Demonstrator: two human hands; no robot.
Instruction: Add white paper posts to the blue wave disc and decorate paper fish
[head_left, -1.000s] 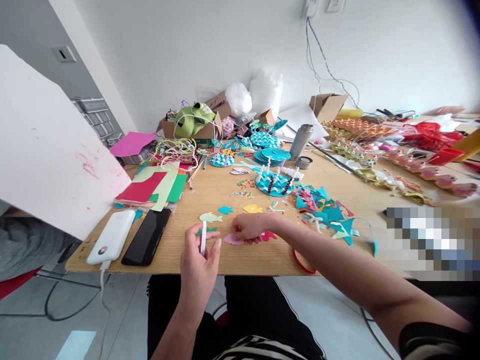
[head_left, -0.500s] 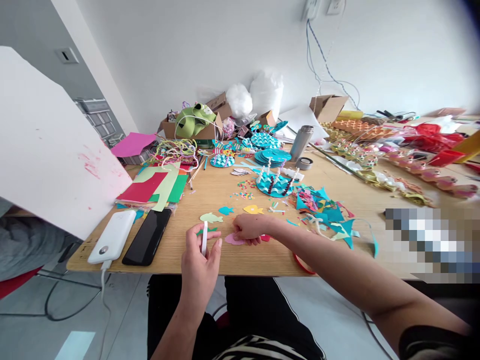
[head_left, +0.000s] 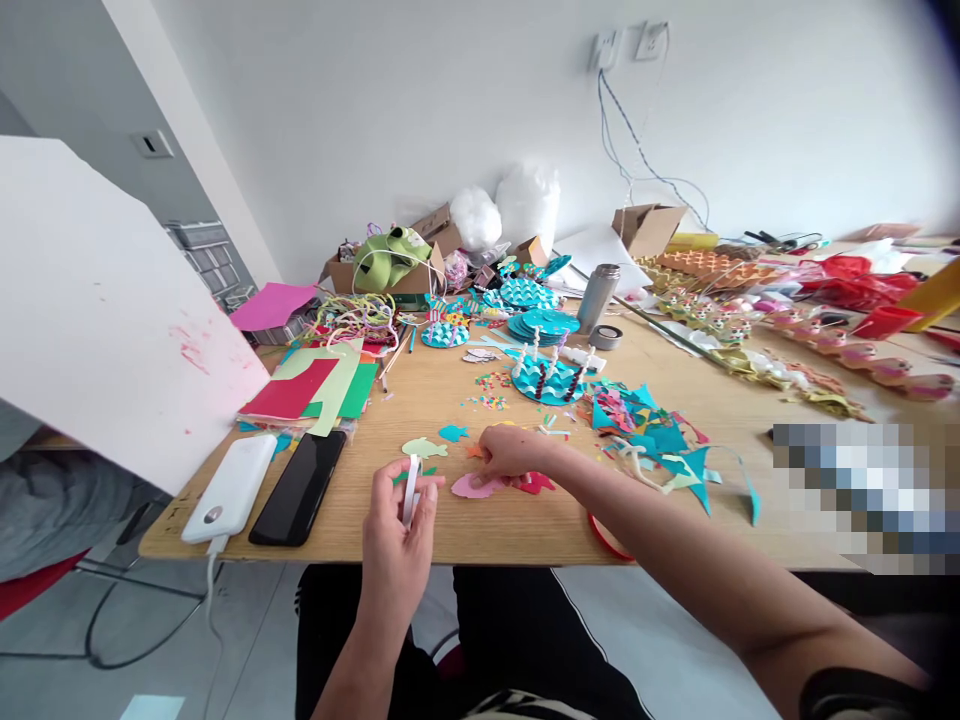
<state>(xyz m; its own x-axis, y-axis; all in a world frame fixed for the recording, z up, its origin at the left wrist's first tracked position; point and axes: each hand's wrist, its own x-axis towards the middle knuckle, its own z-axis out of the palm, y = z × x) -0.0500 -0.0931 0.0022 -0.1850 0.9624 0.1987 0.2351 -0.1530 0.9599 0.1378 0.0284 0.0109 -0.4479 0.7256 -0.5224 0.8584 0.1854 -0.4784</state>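
In my left hand [head_left: 401, 510] a narrow white strip [head_left: 411, 490] stands upright between thumb and fingers. My right hand [head_left: 511, 456] reaches down among paper fish, its fingers bent at the edge of a pink fish [head_left: 472, 486]; what its fingertips hold is hidden. An orange piece [head_left: 474, 450] shows just left of that hand, and a red fish [head_left: 537, 483] lies to its right. A pale green fish [head_left: 424, 447] and a blue fish [head_left: 453, 433] lie farther left. A dark green fish [head_left: 427, 474] is partly behind my left hand.
A black phone [head_left: 298, 490] and white power bank [head_left: 231, 490] lie at the left, below coloured paper [head_left: 292, 388]. Blue wavy bases [head_left: 551, 385] stand behind my right hand. Paper scraps [head_left: 660, 440] and a red ring [head_left: 609, 540] are to the right.
The view has tilted slightly upward. My right hand has shifted a little, uncovering more of the red fish and the orange piece. My left hand still holds the strip.
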